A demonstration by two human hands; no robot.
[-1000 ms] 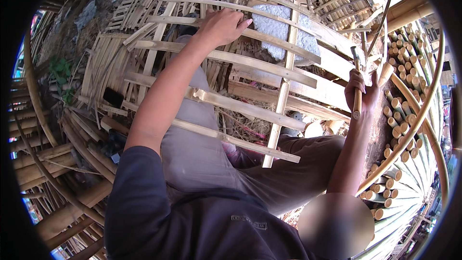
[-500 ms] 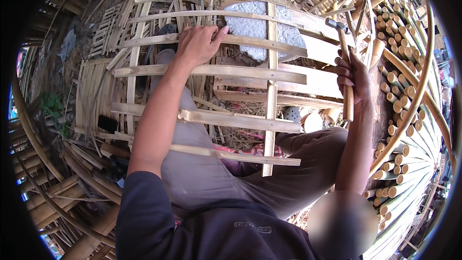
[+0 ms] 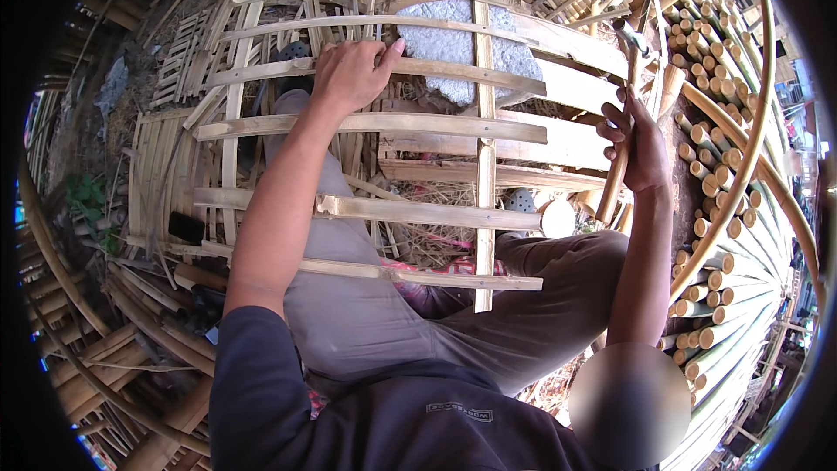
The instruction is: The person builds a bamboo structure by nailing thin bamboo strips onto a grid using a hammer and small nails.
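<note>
A ladder-like frame of split bamboo slats (image 3: pixel 436 127) lies across my lap, with several crosswise slats joined to two long strips. My left hand (image 3: pixel 353 77) is closed over one of the upper slats, thumb stretched to the right. Beneath the frame's upper right part sits a rough grey stone block (image 3: pixel 436 45). To the right of the frame, my right hand (image 3: pixel 643 141) grips a hammer (image 3: pixel 614 185) by its wooden handle. The hammer's metal head points up and away, apart from the slats.
Cut bamboo poles (image 3: pixel 724 283) are stacked along the right side. Wooden planks (image 3: pixel 567 141) lie around the stone. At the left are a slatted bamboo panel (image 3: pixel 161 170), a dark flat object (image 3: pixel 186 227) and loose bamboo pieces. A bent bamboo strip (image 3: pixel 757 148) arcs over the poles.
The hammer has tilted in my right hand: its head has shifted right and its handle end left. The fingers around it have loosened slightly. My left hand stays on the same slat.
</note>
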